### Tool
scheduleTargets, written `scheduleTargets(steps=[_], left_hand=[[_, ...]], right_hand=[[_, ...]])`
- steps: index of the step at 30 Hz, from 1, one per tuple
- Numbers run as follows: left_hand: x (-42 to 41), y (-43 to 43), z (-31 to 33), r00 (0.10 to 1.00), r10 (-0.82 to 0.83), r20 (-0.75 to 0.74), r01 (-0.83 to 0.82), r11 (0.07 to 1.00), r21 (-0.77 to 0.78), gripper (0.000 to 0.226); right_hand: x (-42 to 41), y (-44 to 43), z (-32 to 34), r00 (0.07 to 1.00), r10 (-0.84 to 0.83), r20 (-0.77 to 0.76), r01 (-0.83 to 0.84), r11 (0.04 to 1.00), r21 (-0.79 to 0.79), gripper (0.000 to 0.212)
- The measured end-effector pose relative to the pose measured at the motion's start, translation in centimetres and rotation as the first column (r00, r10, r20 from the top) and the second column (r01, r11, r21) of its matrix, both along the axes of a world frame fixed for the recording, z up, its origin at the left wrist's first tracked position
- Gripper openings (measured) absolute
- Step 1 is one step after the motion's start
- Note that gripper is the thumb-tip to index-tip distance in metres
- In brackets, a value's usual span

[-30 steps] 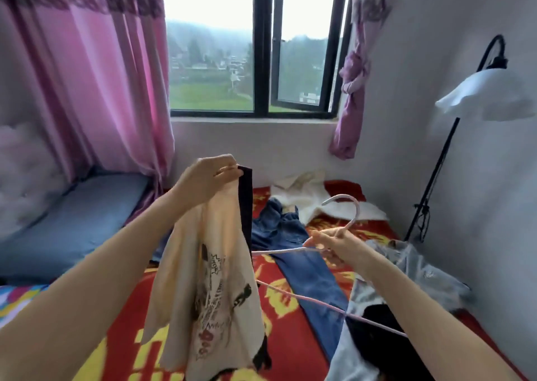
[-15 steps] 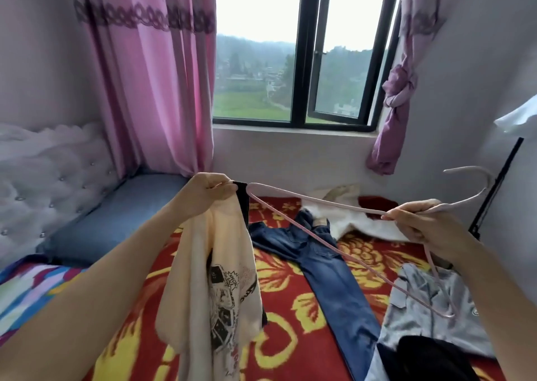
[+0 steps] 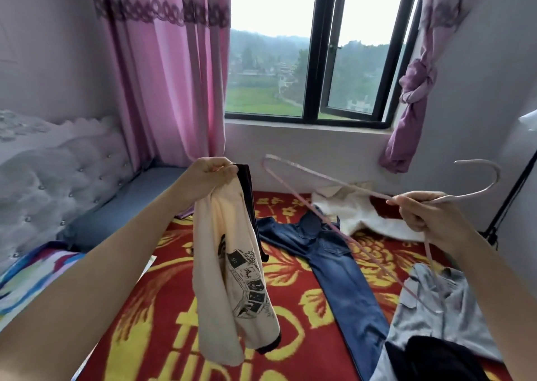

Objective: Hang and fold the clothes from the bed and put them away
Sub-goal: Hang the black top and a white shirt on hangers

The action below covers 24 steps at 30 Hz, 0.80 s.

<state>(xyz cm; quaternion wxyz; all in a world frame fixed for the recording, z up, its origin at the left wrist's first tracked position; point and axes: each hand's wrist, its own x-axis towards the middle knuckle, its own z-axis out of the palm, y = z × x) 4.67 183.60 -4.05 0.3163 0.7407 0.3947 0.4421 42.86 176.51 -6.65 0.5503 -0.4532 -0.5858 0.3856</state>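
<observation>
Shirt point(image 3: 220, 264) top edge unseen inside left hand point(image 3: 207, 174)

We saw a cream shirt point(image 3: 220, 264) with black print and black trim, a pale pink hanger point(image 3: 463, 196), blue jeans point(image 3: 340, 264), a grey shirt point(image 3: 459, 322), and a red blanket point(image 3: 293, 316) patterned with yellow flowers.

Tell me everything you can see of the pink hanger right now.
The pink hanger is thin, wire-like, bare of clothes. The right hand pinches it at the neck below its hook, holding it tilted in the air: one shoulder tip points toward the cream printed shirt without touching it, the other hangs over the grey shirt.
</observation>
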Motion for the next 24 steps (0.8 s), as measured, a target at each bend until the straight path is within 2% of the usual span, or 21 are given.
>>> scheduleTargets(steps=[3,6,8,10,12,14,16,18,20,24], left_hand=[[0.4,0.1,0.2,0.994,0.010,0.108,-0.007,1.000,-0.028,0.018],[2.0,-0.2,0.6,0.983,-0.034,0.183,0.048,0.996,-0.073,0.019],[3.3,-0.5,0.9,0.969,-0.088,0.233,0.112,0.989,-0.092,0.020],[4.4,-1.2,1.4,0.965,-0.102,0.240,0.131,0.985,-0.109,0.021],[4.8,-1.4,1.9,0.960,-0.099,0.263,0.130,0.986,-0.103,0.032],[4.6,-1.4,2.3,0.952,-0.109,0.284,0.144,0.984,-0.102,0.043],[3.6,-1.2,2.6,0.955,-0.063,0.291,0.097,0.990,-0.106,0.040],[1.7,-0.8,2.5,0.970,0.066,0.233,-0.056,0.997,-0.050,0.031],[-0.7,-0.4,2.1,0.979,0.183,0.094,-0.188,0.981,0.053,0.026],[-2.7,0.3,-0.3,0.922,0.298,-0.246,-0.244,0.943,0.227,0.022]], right_hand=[[-1.7,0.3,-1.3,0.993,0.018,-0.112,-0.024,0.999,-0.046,0.055],[-5.8,0.6,-2.9,0.999,0.038,0.013,-0.036,0.992,-0.125,0.022],[-8.8,1.2,-3.8,0.990,0.007,0.139,0.015,0.988,-0.156,0.026],[-11.4,1.6,-5.0,0.979,0.067,0.195,-0.032,0.983,-0.179,0.028],[-13.1,1.8,-5.8,0.977,0.144,0.156,-0.104,0.966,-0.238,0.029],[-13.7,2.3,-6.3,0.977,0.190,0.094,-0.153,0.940,-0.305,0.019],[-13.2,2.8,-6.3,0.975,0.204,0.087,-0.161,0.921,-0.356,0.008],[-11.6,3.3,-5.4,0.970,0.169,0.173,-0.105,0.939,-0.328,0.018],[-9.9,3.3,-3.2,0.942,0.090,0.323,-0.006,0.968,-0.252,0.032],[-7.3,3.1,2.6,0.886,0.061,0.460,0.011,0.988,-0.153,0.039]])
